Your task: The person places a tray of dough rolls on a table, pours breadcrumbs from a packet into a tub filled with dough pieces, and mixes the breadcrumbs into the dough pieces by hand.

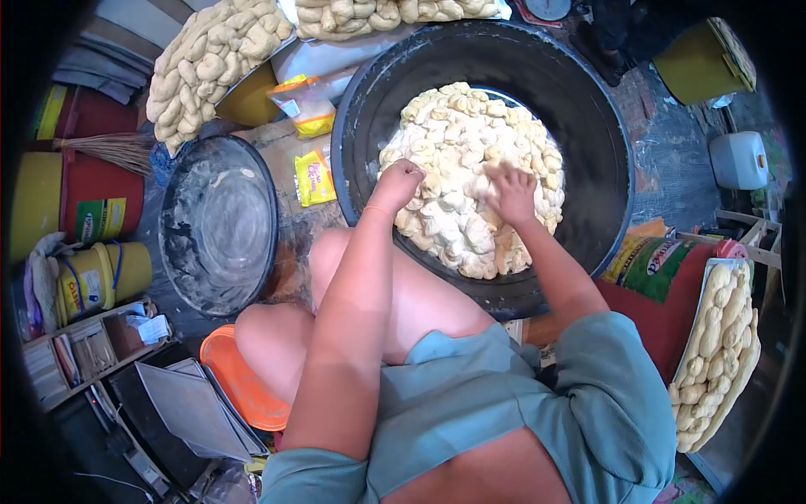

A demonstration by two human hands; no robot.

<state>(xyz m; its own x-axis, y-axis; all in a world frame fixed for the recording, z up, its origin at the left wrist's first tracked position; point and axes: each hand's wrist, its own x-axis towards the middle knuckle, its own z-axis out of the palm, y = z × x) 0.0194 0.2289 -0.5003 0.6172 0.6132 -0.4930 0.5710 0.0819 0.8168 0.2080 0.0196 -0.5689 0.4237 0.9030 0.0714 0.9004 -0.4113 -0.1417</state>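
Note:
A heap of pale dough pieces (478, 151), dusted with white flour, lies in a wide black tub (588, 168). My left hand (403, 180) is at the heap's left edge with its fingers curled closed; whatever they hold, if anything, is hidden. Across the heap, my right hand (510, 191) rests on or just over the dough, palm down with fingers apart, its fingertips slightly blurred. Larger floury lumps show between and below my hands.
Shaped dough pieces cover trays at the upper left (210, 63), top (369, 17) and right (714, 353). A shallow black basin (220, 223) sits left, beside yellow packets (315, 178). A red bucket (655, 294) and white jug (739, 160) stand right. Another person's foot (600, 55) shows.

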